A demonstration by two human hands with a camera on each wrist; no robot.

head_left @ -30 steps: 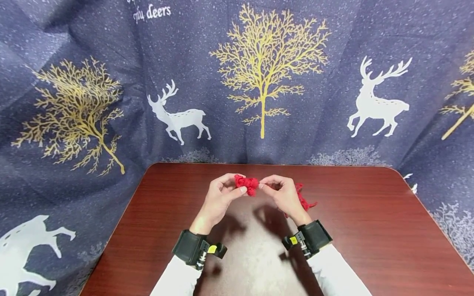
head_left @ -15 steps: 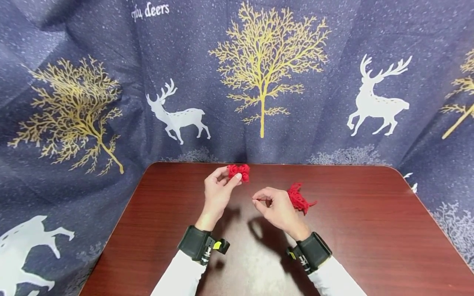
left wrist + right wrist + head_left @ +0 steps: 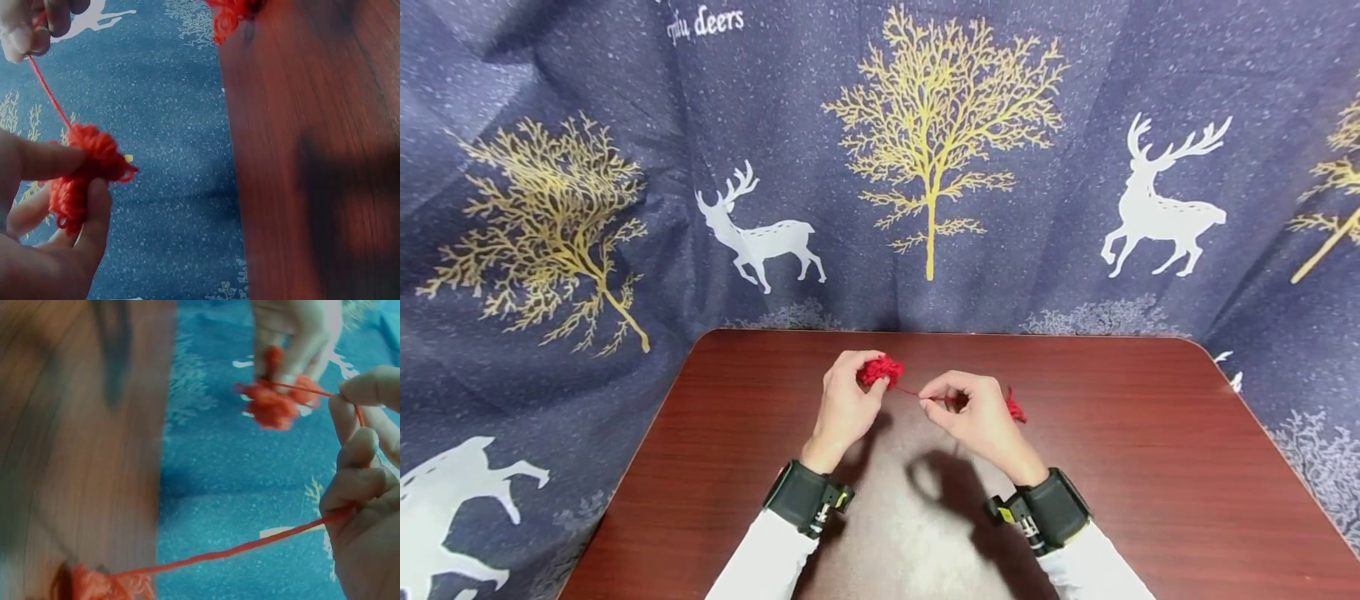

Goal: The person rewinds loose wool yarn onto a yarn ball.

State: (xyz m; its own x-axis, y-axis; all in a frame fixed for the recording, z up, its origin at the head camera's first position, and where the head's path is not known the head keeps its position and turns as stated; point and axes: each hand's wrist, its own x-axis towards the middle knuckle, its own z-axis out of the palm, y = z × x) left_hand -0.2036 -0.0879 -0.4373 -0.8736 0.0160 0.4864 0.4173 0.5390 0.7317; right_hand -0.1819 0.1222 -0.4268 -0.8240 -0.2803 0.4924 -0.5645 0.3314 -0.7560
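Note:
My left hand [image 3: 842, 407] grips a small, bumpy piece of red crochet [image 3: 881, 369] between thumb and fingers. The left wrist view shows this crochet piece [image 3: 94, 153] close up, looped and folded. From it a taut red yarn strand [image 3: 49, 92] runs to my right hand [image 3: 981, 417], whose thumb and fingertips pinch it. In the right wrist view the yarn [image 3: 231, 552] passes on through the right hand's curled fingers and down to a loose heap of red yarn [image 3: 109, 586]. The right hand partly hides that heap in the head view.
Both hands are above a reddish-brown wooden table [image 3: 1150, 467] with a bright glare patch near its front. Behind the table hangs a dark blue cloth [image 3: 880, 167] printed with deer and trees. Black wrist straps [image 3: 799, 497] carry small cameras.
Half a second ago the hands were farther apart, the left higher. The left has since come down, turning the crochet piece; the right has moved slightly right, still pinching the yarn.

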